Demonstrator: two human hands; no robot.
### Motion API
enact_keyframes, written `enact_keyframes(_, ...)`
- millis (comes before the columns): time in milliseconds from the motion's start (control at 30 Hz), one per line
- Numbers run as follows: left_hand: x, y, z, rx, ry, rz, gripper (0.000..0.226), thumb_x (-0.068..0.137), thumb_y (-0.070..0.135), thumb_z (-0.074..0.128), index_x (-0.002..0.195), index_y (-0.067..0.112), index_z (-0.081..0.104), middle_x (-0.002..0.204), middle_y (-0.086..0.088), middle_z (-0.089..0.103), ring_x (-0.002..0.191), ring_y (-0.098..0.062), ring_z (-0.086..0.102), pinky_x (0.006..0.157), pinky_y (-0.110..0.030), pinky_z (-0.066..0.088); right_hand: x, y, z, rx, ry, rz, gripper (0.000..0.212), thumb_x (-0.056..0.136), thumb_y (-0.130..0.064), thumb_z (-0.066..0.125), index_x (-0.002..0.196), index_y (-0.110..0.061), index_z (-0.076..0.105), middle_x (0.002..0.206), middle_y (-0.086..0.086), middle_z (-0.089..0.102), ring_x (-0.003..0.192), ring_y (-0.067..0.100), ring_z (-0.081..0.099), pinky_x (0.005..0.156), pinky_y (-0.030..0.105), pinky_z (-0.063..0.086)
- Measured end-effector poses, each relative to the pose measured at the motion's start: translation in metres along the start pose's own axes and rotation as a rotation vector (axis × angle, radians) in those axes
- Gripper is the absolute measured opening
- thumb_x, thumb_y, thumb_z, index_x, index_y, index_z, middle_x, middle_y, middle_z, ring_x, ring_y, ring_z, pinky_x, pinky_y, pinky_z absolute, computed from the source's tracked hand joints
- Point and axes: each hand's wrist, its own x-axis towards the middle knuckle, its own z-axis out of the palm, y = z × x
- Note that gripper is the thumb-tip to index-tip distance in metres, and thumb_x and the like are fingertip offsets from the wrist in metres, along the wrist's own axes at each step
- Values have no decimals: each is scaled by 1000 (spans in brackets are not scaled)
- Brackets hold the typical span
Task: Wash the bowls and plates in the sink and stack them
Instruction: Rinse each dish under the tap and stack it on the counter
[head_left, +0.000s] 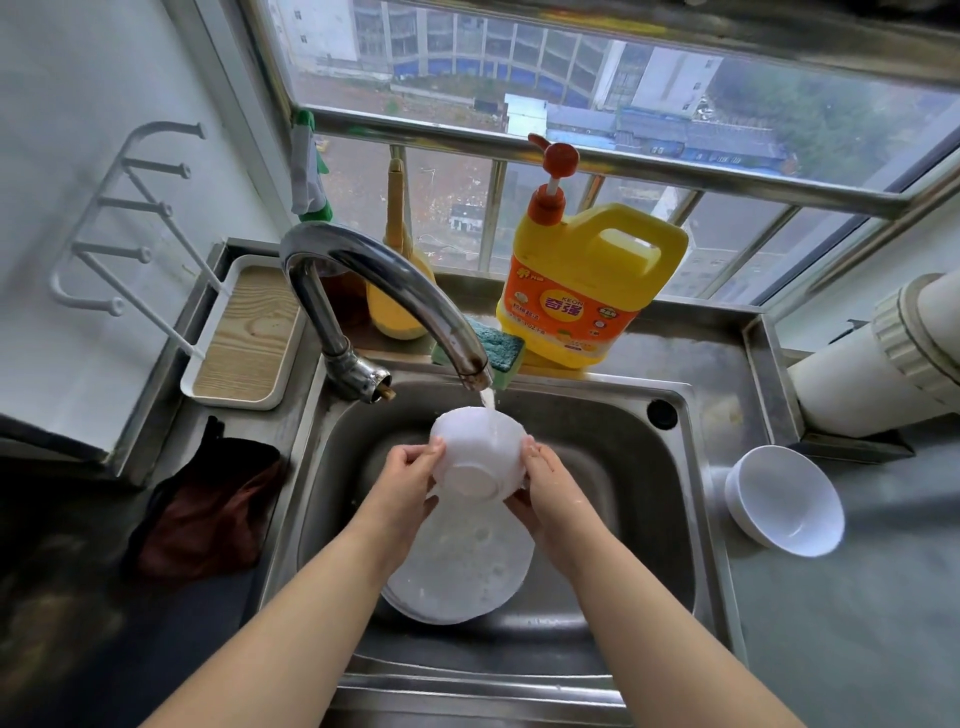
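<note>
Fingers (435, 451) of our left hand (410, 467) and right hand (540, 467) curl around a white bowl (478, 452), tipped base toward us so the faucet (374, 291) stream sheets off its outside. Soapy plates (462, 566) wait below in the sink (670, 467). On the right counter (857, 623), rinsed bowls (784, 501) nest, starting the stack.

Only readable text: orange label on the yellow plastic pump-top detergent jug (587, 280) on the ledge behind the sink. Small Latin "KEON" above two big yellow Chinese characters, "奇强". Smaller print and the figures below are too blurred to read.
</note>
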Motion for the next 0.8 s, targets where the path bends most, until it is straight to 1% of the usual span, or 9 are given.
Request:
enact_keyframes(100,-3,-1,2,-9,26,39,25,95,31,55,111,13,49,110,-7,59,104,-21,60,90,-36,51,3,-2,1,147,41,80,38,101,-42,38,125,-17,51,115,12,62,101,24,61,88,39,52)
enact_keyframes(233,-6,-6,2,19,27,120,20,95,23,56,114,19,54,116,-7,61,105,-21,61,94,-40,52,4,-6,-2,282,65,162,42,100,-43,39,118,-8,56,96,14,67,91,27,63,77,38,53)
enact_keyframes(333,-9,-9,3,66,41,168,23,90,30,64,112,26,62,111,-2,67,104,-21,63,94,-46,52,6,-5,0,345,73,216,47,100,-44,39,123,-5,53,105,19,65,98,33,62,85,46,53)
enact_keyframes(400,-9,-9,5,70,48,184,23,86,34,68,108,29,66,108,1,69,104,-21,64,95,-48,51,9,-5,2,400,68,263,51,99,-47,39,127,-6,51,111,22,64,101,36,62,83,48,53)
enact_keyframes(467,-9,-7,8,71,45,204,18,89,31,65,107,31,66,107,1,69,105,-20,63,96,-44,51,10,-7,4,426,68,296,52,98,-48,39,127,-6,50,112,23,63,100,37,61,78,48,54)
enact_keyframes(600,-5,4,12,18,27,223,16,96,25,55,109,28,63,108,-2,69,104,-22,62,93,-41,50,10,-12,7,316,86,322,44,98,-45,43,118,-6,53,104,22,63,91,37,62,71,49,56)
enact_keyframes(667,-2,9,13,34,29,198,21,99,28,49,116,23,61,109,-4,68,104,-24,62,91,-42,52,8,-13,8,252,85,326,43,98,-46,41,111,-7,54,99,22,62,88,36,63,73,48,57)
enact_keyframes(733,1,12,13,66,28,152,28,101,32,44,122,20,58,111,-6,66,104,-24,62,80,-39,53,6,-14,8,195,86,311,43,98,-49,40,105,-9,55,97,21,62,87,35,64,74,47,58)
enact_keyframes(800,3,14,12,84,6,96,33,102,34,39,124,19,57,113,-7,65,102,-22,61,71,-34,50,5,-14,7,136,92,305,46,96,-53,40,101,-11,56,96,21,63,85,34,65,67,42,58)
